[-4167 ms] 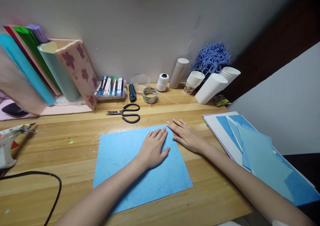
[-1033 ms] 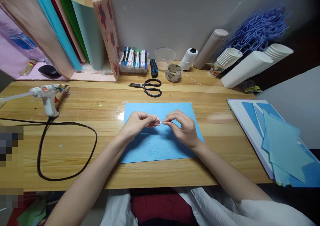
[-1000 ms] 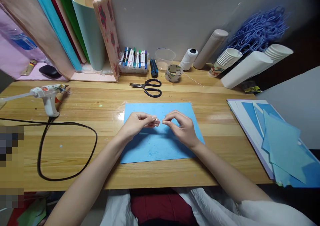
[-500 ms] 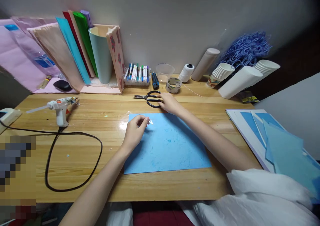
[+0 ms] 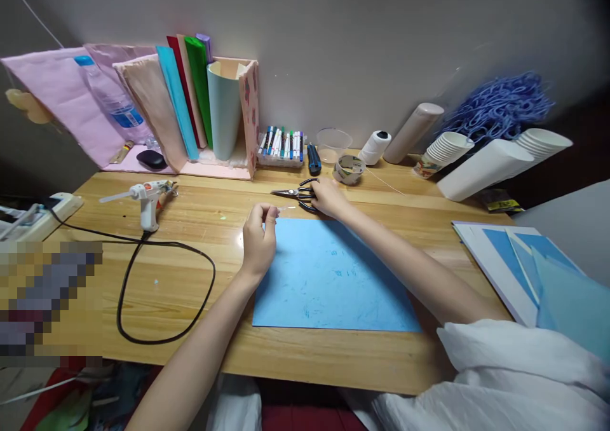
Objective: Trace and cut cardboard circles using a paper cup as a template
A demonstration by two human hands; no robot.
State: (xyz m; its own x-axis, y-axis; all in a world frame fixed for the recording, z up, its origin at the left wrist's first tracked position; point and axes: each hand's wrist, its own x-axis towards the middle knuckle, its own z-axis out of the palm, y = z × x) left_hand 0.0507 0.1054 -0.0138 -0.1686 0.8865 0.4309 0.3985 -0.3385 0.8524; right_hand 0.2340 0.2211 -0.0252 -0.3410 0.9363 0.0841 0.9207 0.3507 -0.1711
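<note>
My left hand [image 5: 260, 237] is over the upper left corner of a blue sheet [image 5: 328, 285], with thumb and forefinger pinched on a small clear strip [image 5: 286, 208]. Beyond the sheet's far edge lie black-handled scissors [image 5: 291, 193], their blades pointing left. My right hand [image 5: 328, 198] has its fingers closed on the scissors' handles. Faint darker blue marks show on the sheet.
At the left, a glue gun [image 5: 149, 203] stands with its looped black cable [image 5: 214, 272]. Markers [image 5: 281, 145], a blue cutter [image 5: 314, 159], a tape roll [image 5: 349, 170] and paper cups [image 5: 443, 154] line the back. Blue and white sheets [image 5: 495, 272] lie right.
The view has shifted, so the tabletop sits further right. The scissors' blades look closer together, with my right hand on the handles. The clear strip in my left hand shows more.
</note>
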